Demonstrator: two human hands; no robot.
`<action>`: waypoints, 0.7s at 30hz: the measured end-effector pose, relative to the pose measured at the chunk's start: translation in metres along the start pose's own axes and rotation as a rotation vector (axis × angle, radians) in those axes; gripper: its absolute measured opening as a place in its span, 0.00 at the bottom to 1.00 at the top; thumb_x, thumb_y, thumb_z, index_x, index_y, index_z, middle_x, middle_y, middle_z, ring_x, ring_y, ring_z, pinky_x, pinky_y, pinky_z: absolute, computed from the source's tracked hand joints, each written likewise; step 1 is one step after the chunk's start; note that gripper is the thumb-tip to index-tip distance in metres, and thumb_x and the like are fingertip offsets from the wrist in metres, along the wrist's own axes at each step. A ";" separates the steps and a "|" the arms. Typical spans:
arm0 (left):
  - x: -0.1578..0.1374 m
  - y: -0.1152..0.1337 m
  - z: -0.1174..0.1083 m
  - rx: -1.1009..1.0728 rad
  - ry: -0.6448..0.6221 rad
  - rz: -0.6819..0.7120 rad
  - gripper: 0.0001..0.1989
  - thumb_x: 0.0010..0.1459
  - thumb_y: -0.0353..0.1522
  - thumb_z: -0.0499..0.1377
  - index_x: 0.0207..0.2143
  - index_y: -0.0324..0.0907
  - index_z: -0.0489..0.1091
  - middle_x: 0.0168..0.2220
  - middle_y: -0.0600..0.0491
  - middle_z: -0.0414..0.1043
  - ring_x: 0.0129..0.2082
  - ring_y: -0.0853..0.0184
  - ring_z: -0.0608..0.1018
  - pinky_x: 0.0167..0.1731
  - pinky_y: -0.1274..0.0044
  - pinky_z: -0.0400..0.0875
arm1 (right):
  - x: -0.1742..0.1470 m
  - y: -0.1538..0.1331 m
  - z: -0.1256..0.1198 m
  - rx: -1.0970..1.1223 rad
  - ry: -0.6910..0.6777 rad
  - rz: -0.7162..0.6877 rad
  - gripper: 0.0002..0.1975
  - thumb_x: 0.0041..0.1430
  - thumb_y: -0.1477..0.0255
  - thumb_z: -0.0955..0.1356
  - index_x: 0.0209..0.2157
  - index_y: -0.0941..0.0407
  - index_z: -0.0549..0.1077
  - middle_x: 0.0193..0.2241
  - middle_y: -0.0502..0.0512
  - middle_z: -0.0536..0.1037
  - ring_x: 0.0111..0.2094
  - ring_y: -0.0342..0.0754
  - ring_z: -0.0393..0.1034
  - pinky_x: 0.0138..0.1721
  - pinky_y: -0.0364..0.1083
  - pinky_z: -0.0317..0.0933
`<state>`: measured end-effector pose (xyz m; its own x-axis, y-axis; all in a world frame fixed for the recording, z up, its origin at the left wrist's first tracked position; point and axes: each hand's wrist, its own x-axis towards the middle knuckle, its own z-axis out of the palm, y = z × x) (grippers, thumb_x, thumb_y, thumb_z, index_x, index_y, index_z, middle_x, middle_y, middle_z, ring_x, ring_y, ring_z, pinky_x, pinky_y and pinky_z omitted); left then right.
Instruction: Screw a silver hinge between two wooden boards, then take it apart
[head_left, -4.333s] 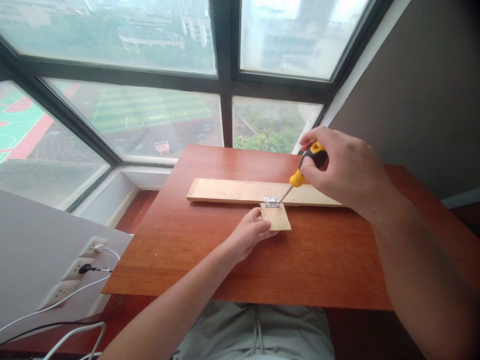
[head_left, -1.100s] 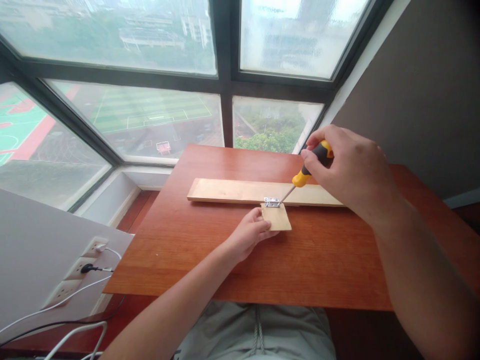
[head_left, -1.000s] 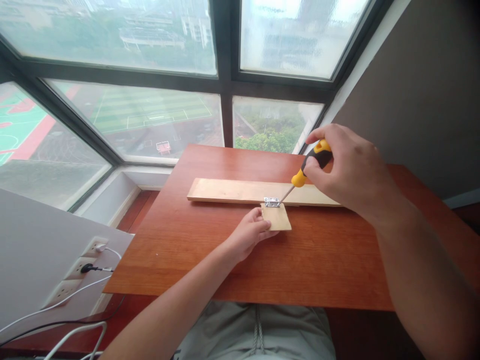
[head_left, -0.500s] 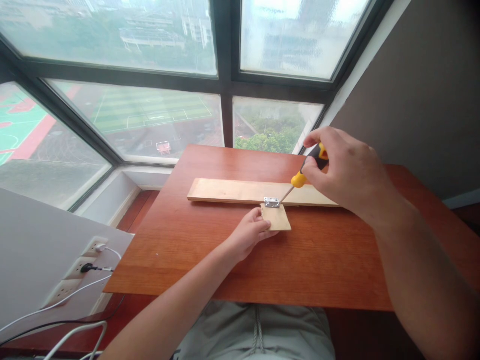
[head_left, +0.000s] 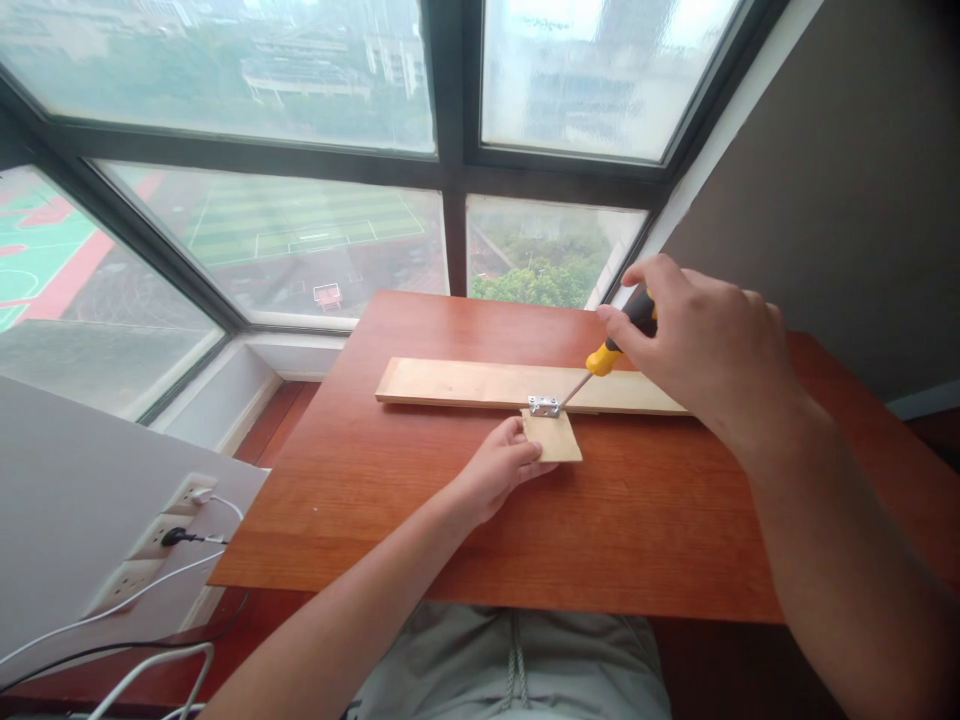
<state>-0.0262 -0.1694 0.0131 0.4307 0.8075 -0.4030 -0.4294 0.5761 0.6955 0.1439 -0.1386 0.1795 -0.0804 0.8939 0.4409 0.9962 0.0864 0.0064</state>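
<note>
The left hand [head_left: 501, 468] pinches a wooden square [head_left: 555, 438]; the right hand [head_left: 709, 350] grips a tilted screwdriver [head_left: 602, 359], its tip at the right end of a metal hinge [head_left: 544, 405] by the square's far edge. 1 long board [head_left: 457, 381] lies on the surface [head_left: 360, 520].

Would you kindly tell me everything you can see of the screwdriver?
The screwdriver has a chunky black-and-yellow handle, plastic or rubber by its look, and a thin, metal-looking shaft. It leans, handle up and rightward, in the right hand, which partly hides the handle. The shaft slants down to the right end of the silvery hinge; its tip is too small to make out.
</note>
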 end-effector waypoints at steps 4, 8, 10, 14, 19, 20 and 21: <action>-0.001 0.000 0.000 0.001 0.002 -0.002 0.16 0.51 0.22 0.62 0.43 0.39 0.67 0.42 0.46 0.75 0.45 0.63 0.78 0.53 0.66 0.71 | -0.001 -0.001 -0.005 0.249 -0.075 -0.054 0.20 0.55 0.63 0.64 0.51 0.47 0.67 0.41 0.55 0.79 0.36 0.56 0.72 0.36 0.53 0.63; 0.000 0.000 0.000 -0.003 -0.010 -0.002 0.15 0.51 0.22 0.61 0.42 0.39 0.67 0.42 0.47 0.75 0.44 0.64 0.78 0.53 0.66 0.71 | -0.001 -0.004 -0.009 0.323 -0.085 -0.081 0.19 0.56 0.64 0.64 0.50 0.47 0.67 0.46 0.56 0.77 0.37 0.56 0.72 0.36 0.53 0.64; 0.000 -0.001 0.000 -0.001 -0.007 -0.003 0.14 0.51 0.22 0.61 0.41 0.39 0.67 0.43 0.47 0.75 0.44 0.64 0.78 0.53 0.66 0.71 | -0.001 -0.004 -0.008 0.198 -0.045 -0.036 0.18 0.57 0.58 0.64 0.48 0.49 0.69 0.46 0.58 0.77 0.36 0.58 0.72 0.34 0.53 0.62; 0.001 -0.002 -0.001 0.003 -0.004 -0.004 0.15 0.51 0.22 0.62 0.42 0.39 0.67 0.43 0.46 0.75 0.45 0.63 0.78 0.53 0.65 0.70 | 0.000 -0.001 -0.004 -0.020 0.001 0.034 0.21 0.59 0.52 0.61 0.43 0.51 0.72 0.33 0.60 0.78 0.32 0.60 0.72 0.29 0.52 0.58; 0.000 -0.001 -0.001 0.001 -0.015 -0.012 0.15 0.51 0.22 0.61 0.43 0.39 0.67 0.45 0.46 0.75 0.46 0.63 0.78 0.55 0.65 0.69 | 0.001 0.002 -0.006 0.066 -0.049 0.019 0.17 0.56 0.60 0.63 0.46 0.49 0.71 0.33 0.57 0.78 0.30 0.56 0.71 0.29 0.51 0.58; 0.000 -0.001 -0.001 0.001 -0.019 -0.012 0.16 0.51 0.22 0.61 0.43 0.39 0.67 0.45 0.46 0.75 0.46 0.63 0.78 0.55 0.65 0.69 | 0.001 0.001 -0.007 0.106 -0.075 0.005 0.18 0.54 0.63 0.64 0.48 0.49 0.70 0.35 0.56 0.79 0.30 0.55 0.71 0.29 0.51 0.59; 0.000 -0.001 -0.001 0.001 -0.022 -0.011 0.16 0.51 0.22 0.61 0.43 0.39 0.67 0.46 0.46 0.75 0.46 0.63 0.78 0.55 0.65 0.69 | 0.001 0.000 -0.008 0.135 -0.093 -0.006 0.20 0.53 0.65 0.65 0.49 0.48 0.69 0.37 0.55 0.79 0.31 0.54 0.71 0.30 0.51 0.59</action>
<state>-0.0266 -0.1694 0.0120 0.4529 0.7980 -0.3976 -0.4238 0.5850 0.6914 0.1446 -0.1415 0.1872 -0.0953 0.9296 0.3560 0.9829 0.1445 -0.1143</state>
